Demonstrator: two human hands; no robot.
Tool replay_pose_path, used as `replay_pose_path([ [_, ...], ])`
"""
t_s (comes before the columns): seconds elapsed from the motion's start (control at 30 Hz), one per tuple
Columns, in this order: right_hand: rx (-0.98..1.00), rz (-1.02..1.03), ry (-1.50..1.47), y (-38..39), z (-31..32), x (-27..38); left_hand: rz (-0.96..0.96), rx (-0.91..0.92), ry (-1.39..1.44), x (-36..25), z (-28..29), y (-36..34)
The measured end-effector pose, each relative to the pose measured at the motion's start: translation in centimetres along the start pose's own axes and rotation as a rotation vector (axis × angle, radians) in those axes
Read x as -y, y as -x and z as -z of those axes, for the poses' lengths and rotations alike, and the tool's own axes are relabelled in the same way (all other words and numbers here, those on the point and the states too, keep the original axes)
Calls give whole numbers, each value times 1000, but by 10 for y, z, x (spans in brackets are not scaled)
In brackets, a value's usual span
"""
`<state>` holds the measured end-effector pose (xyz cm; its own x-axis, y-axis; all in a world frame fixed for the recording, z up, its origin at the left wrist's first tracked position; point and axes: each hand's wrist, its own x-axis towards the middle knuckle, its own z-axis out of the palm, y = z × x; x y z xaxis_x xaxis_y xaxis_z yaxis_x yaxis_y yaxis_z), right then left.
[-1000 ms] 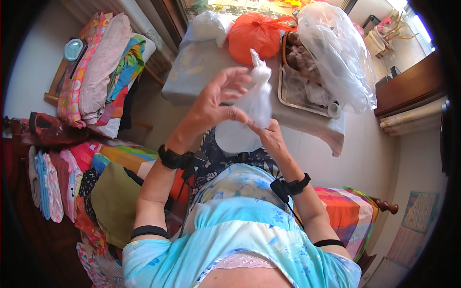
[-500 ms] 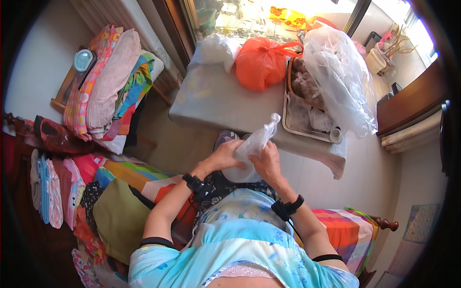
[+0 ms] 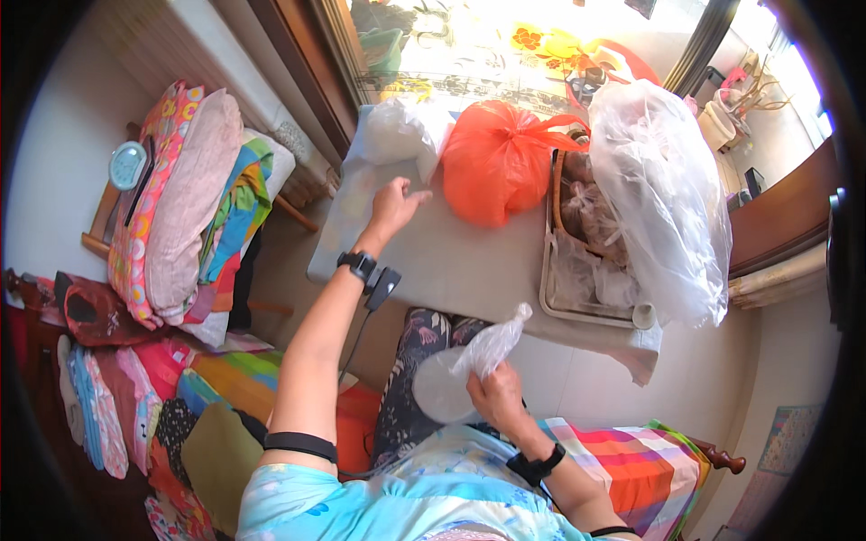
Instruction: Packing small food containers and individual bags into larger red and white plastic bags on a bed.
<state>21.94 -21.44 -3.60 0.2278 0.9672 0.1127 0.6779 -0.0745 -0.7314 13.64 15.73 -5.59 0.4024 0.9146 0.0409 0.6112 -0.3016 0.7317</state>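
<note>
My right hand (image 3: 494, 397) is closed around a small clear plastic bag (image 3: 492, 341) twisted at its top, held over my lap just in front of the table edge. A round pale lid-like disc (image 3: 437, 389) sits against my knee beside it. My left hand (image 3: 394, 204) stretches forward over the grey table (image 3: 469, 270), fingers spread, close to a white plastic bag (image 3: 397, 131) and just left of a tied orange bag (image 3: 499, 160). It holds nothing.
A tray (image 3: 561, 302) with wrapped items stands on the table's right side under a large clear plastic bag (image 3: 663, 194). A stack of folded cloths (image 3: 185, 203) sits on a chair at left. More fabrics (image 3: 117, 406) lie on the floor.
My left hand let go of the small bag and reached forward across the table toward the white bag. My right hand kept the small bag low over my lap.
</note>
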Motion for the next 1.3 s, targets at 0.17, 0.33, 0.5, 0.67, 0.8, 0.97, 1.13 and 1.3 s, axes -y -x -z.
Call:
replay_pose_path([
  [0.17, 29, -43, -78, -2, 7, -3, 93, -89, -25, -14, -46, -81],
  [0.33, 62, -49, -103, -6, 11, -4, 77, -333, -33, 7, -76, -122],
  [0.5, 37, -45, -183, -8, 9, -11, -174, -458, 136, -40, -51, -123],
  [0.67, 15, -46, -225, -16, 13, -3, -718, -420, 56, -122, -44, -109],
  [0.8, 16, -57, -217, -14, 12, -3, -695, -30, -516, -117, -83, -90],
  [0.97, 9, -63, -220, -11, 11, -6, -761, 176, -129, -103, -69, -89],
  [1.13, 17, -74, -237, -10, 10, -7, -468, -198, -413, -62, -10, -119],
  [1.3, 24, -75, -240, -8, 12, -6, -115, -315, -546, -1, 26, -119],
])
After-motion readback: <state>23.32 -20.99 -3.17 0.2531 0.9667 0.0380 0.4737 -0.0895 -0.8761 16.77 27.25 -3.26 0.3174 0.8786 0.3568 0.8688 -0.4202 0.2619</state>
